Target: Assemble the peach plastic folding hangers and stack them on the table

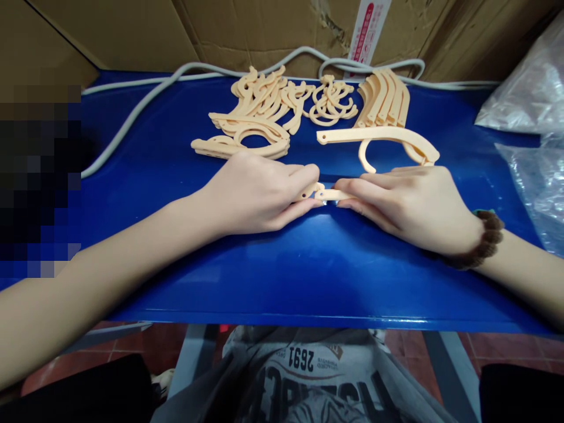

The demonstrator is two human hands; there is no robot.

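Both hands rest on the blue table and meet at its middle. My left hand pinches one end of a small beige plastic piece between thumb and fingers. My right hand, with a brown bead bracelet at the wrist, pinches the other end. Most of the piece is hidden under the fingers. Just beyond my right hand lies a long beige hanger part with a hook.
Piles of beige plastic hanger parts, loose hooks and a stacked row lie at the table's back. A grey cable runs along the back. Cardboard boxes stand behind, clear plastic bags at right.
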